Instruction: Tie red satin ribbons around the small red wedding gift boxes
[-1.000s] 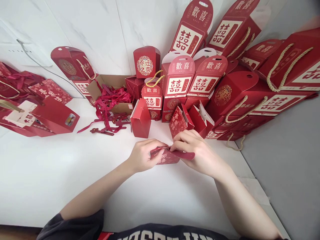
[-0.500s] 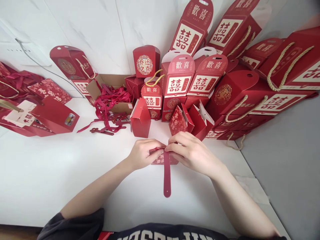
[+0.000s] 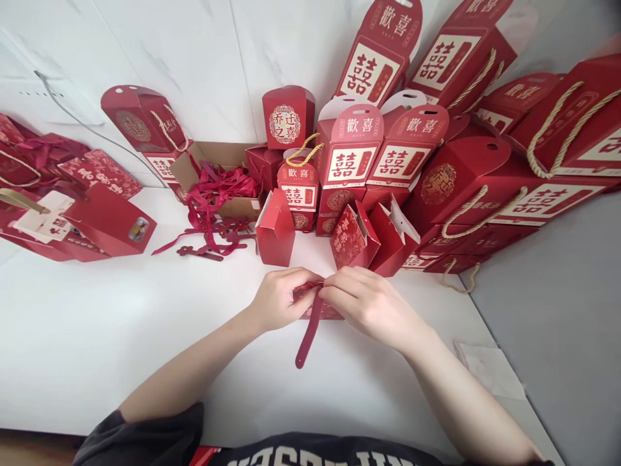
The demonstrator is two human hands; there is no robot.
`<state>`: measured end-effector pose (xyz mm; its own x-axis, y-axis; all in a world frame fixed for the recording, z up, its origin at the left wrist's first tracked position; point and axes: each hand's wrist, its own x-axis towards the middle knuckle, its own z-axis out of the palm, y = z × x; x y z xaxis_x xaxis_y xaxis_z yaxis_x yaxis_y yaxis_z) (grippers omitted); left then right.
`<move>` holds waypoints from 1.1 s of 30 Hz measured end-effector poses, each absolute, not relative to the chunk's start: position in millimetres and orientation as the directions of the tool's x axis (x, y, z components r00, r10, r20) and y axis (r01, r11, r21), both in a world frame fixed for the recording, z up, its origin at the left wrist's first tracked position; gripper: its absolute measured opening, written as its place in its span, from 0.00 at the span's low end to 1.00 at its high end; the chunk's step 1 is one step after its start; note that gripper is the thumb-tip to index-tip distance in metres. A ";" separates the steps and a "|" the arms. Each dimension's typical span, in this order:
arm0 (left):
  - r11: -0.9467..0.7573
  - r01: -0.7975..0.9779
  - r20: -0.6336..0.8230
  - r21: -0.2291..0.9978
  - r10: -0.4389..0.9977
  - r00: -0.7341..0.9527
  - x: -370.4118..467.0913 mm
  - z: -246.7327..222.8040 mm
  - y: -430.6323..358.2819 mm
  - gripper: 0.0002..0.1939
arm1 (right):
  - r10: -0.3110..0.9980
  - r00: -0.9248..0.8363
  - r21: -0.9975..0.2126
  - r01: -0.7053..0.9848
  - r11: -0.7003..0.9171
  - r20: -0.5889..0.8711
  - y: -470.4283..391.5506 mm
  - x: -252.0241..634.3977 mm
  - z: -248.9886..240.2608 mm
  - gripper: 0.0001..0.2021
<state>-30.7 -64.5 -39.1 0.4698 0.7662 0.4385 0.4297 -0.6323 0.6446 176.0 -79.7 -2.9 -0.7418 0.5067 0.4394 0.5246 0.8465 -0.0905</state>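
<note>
A small red patterned gift box [image 3: 330, 310] stands on the white table between my two hands, mostly covered by them. My left hand [image 3: 284, 299] pinches the box's top edge from the left. From the right, my right hand [image 3: 365, 298] has its fingertips closed on the upper end of a dark red strap [image 3: 310, 333] at that same top edge. The strap's rounded free end, with a tiny hole, hangs toward me and slants to the left. My fingers hide how the strap meets the box.
Behind my hands stand a plain red box [image 3: 275, 233] and two open-topped red boxes [image 3: 354, 236]. A cardboard carton [image 3: 233, 152] overflows with red ribbons [image 3: 223, 184], beside loose straps [image 3: 201, 254]. Stacked red boxes [image 3: 460, 175] fill the right; more boxes [image 3: 114, 220] lie left.
The strap's free end has swung to the left and now slants. My right hand's fingers have drawn closer together over the top edge. My left hand has barely moved.
</note>
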 end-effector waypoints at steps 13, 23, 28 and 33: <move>-0.596 0.458 0.429 0.660 0.799 0.421 -29.1 -38.8 -66.5 0.07 | 0.693 -0.550 -0.356 0.601 0.716 0.465 -78.2 187.4 -9.0 0.04; -0.585 0.506 0.429 0.634 0.810 0.400 -25.0 -41.2 -74.7 0.07 | 0.715 -0.542 -0.348 0.630 0.694 0.442 -79.8 181.3 -8.1 0.05; -0.600 0.516 0.435 0.612 0.800 0.413 -25.8 -40.6 -73.6 0.07 | 0.724 -0.546 -0.340 0.645 0.685 0.422 -80.5 181.9 -9.0 0.05; -0.606 0.510 0.432 0.611 0.794 0.427 -27.4 -37.3 -73.1 0.07 | 0.703 -0.551 -0.342 0.621 0.706 0.450 -79.4 180.7 -9.3 0.06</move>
<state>-27.4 -73.1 -37.3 0.4274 0.7943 0.4317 0.5096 -0.6061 0.6107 180.7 -79.4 -9.3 -0.5509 0.7028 0.4501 0.6207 0.7055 -0.3421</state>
